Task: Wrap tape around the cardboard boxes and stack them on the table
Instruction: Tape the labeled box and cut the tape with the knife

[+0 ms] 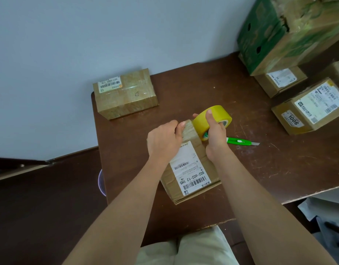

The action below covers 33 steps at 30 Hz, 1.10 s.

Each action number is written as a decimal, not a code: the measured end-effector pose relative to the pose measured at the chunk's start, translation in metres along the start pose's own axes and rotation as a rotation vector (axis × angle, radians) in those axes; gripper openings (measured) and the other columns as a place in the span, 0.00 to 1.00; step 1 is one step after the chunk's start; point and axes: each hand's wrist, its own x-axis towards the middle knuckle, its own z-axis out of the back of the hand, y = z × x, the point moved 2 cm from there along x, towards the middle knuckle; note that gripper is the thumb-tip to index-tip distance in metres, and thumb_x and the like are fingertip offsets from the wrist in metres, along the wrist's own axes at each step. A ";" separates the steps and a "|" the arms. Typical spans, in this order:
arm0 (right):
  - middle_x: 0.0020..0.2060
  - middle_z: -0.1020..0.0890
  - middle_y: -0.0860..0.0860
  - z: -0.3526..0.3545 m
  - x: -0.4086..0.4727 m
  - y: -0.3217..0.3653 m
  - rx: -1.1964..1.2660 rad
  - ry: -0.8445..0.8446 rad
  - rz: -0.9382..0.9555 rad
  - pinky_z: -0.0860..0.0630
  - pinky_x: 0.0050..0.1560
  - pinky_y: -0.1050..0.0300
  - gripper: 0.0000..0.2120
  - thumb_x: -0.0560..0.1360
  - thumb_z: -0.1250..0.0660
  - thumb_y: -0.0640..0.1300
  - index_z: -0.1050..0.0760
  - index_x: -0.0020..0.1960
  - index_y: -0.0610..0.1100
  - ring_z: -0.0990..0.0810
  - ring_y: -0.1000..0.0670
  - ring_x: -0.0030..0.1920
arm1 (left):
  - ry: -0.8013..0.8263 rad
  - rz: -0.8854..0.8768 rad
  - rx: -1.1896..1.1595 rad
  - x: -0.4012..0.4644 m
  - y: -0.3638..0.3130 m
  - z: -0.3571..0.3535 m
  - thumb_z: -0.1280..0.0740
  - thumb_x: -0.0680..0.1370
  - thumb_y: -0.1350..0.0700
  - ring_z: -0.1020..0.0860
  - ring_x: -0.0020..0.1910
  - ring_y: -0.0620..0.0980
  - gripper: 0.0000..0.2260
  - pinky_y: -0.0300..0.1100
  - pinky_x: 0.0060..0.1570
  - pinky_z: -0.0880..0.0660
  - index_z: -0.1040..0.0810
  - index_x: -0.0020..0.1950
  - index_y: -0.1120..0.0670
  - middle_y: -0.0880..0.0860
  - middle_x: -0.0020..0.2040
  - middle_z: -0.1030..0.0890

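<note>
A cardboard box [189,169] with a white shipping label lies in the middle of the brown table [184,85], in front of me. My left hand [163,140] grips the box's far left corner, thumb on top. My right hand [215,138] holds a yellow tape roll [216,113] against the far end of the box top, thumb on the roll. A strip of tape runs along the box top beneath the roll. A second cardboard box [126,94], shiny with tape, sits at the table's far left corner by the wall.
A green utility knife [241,140] lies just right of my right hand. Several labelled boxes [310,108] stand at the right, with a large green and brown carton [287,33] at the far right corner. The table's left edge drops to dark floor.
</note>
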 end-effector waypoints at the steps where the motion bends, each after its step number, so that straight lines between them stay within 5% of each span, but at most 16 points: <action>1: 0.55 0.15 0.49 0.000 0.000 -0.001 -0.009 -0.020 -0.004 0.20 0.61 0.44 0.29 0.75 0.33 0.65 0.21 0.64 0.44 0.18 0.45 0.59 | 0.000 0.004 0.004 0.000 -0.002 0.000 0.47 0.84 0.43 0.25 0.34 0.53 0.19 0.44 0.34 0.37 0.32 0.39 0.52 0.47 0.31 0.30; 5: 0.60 0.18 0.49 -0.002 -0.001 -0.004 0.046 -0.055 0.001 0.25 0.66 0.42 0.39 0.62 0.30 0.70 0.27 0.66 0.49 0.20 0.45 0.61 | -0.004 0.070 0.052 0.009 -0.023 0.001 0.50 0.85 0.45 0.20 0.44 0.60 0.21 0.47 0.41 0.33 0.25 0.44 0.55 0.55 0.44 0.18; 9: 0.56 0.20 0.53 -0.005 -0.010 -0.004 0.022 -0.071 0.077 0.27 0.68 0.47 0.10 0.80 0.34 0.56 0.27 0.57 0.52 0.21 0.49 0.60 | -0.069 0.101 0.131 0.018 -0.042 -0.011 0.53 0.85 0.44 0.19 0.45 0.61 0.28 0.49 0.43 0.33 0.19 0.47 0.57 0.57 0.46 0.16; 11: 0.56 0.20 0.52 -0.003 -0.008 -0.004 -0.010 -0.094 0.144 0.27 0.68 0.47 0.07 0.81 0.35 0.53 0.27 0.56 0.52 0.21 0.49 0.61 | -0.027 0.099 0.149 0.022 -0.044 -0.016 0.55 0.85 0.43 0.18 0.46 0.60 0.29 0.48 0.43 0.33 0.17 0.46 0.55 0.57 0.45 0.15; 18: 0.57 0.21 0.53 0.002 -0.007 -0.004 0.012 -0.053 0.058 0.27 0.68 0.48 0.14 0.80 0.34 0.54 0.28 0.63 0.50 0.22 0.50 0.61 | -0.045 0.087 0.051 0.018 -0.039 -0.010 0.47 0.83 0.42 0.19 0.46 0.60 0.25 0.46 0.41 0.33 0.18 0.41 0.55 0.56 0.44 0.16; 22: 0.63 0.26 0.54 0.006 -0.013 -0.001 -0.057 0.025 -0.054 0.30 0.66 0.51 0.31 0.76 0.34 0.65 0.35 0.72 0.49 0.26 0.50 0.63 | -0.050 0.161 -0.058 0.017 -0.032 0.001 0.43 0.81 0.44 0.21 0.43 0.60 0.23 0.44 0.39 0.34 0.21 0.34 0.55 0.54 0.37 0.19; 24: 0.70 0.27 0.52 0.003 -0.021 0.002 -0.100 0.098 -0.051 0.30 0.71 0.45 0.46 0.65 0.31 0.75 0.37 0.77 0.57 0.26 0.48 0.67 | -0.066 0.193 -0.146 0.014 -0.027 0.007 0.41 0.79 0.44 0.22 0.38 0.59 0.23 0.44 0.37 0.33 0.30 0.27 0.55 0.51 0.29 0.26; 26: 0.70 0.25 0.52 -0.001 -0.021 0.006 -0.127 0.174 0.034 0.29 0.70 0.39 0.42 0.58 0.31 0.79 0.42 0.69 0.79 0.24 0.45 0.67 | -0.102 0.195 -0.219 0.013 -0.024 0.015 0.40 0.78 0.45 0.25 0.35 0.58 0.24 0.45 0.37 0.30 0.35 0.25 0.55 0.51 0.26 0.31; 28: 0.70 0.25 0.53 -0.003 -0.027 0.022 -0.192 0.209 0.135 0.29 0.69 0.37 0.35 0.61 0.33 0.79 0.48 0.61 0.88 0.24 0.45 0.67 | -0.151 0.194 -0.306 0.014 -0.025 0.025 0.39 0.77 0.47 0.28 0.32 0.56 0.23 0.45 0.36 0.31 0.35 0.25 0.56 0.52 0.24 0.34; 31: 0.67 0.22 0.52 -0.009 -0.047 0.054 -0.257 0.269 0.342 0.27 0.68 0.38 0.36 0.71 0.34 0.71 0.52 0.71 0.80 0.22 0.49 0.66 | -0.240 0.204 -0.504 0.017 -0.029 0.037 0.40 0.72 0.48 0.34 0.30 0.53 0.18 0.44 0.33 0.37 0.34 0.25 0.56 0.53 0.25 0.37; 33: 0.62 0.21 0.42 -0.011 -0.059 0.069 -0.301 0.335 0.455 0.26 0.67 0.42 0.37 0.79 0.36 0.62 0.56 0.77 0.71 0.22 0.48 0.63 | -0.261 0.184 -0.725 0.020 -0.031 0.038 0.40 0.70 0.50 0.39 0.29 0.50 0.16 0.45 0.31 0.41 0.37 0.24 0.53 0.50 0.25 0.40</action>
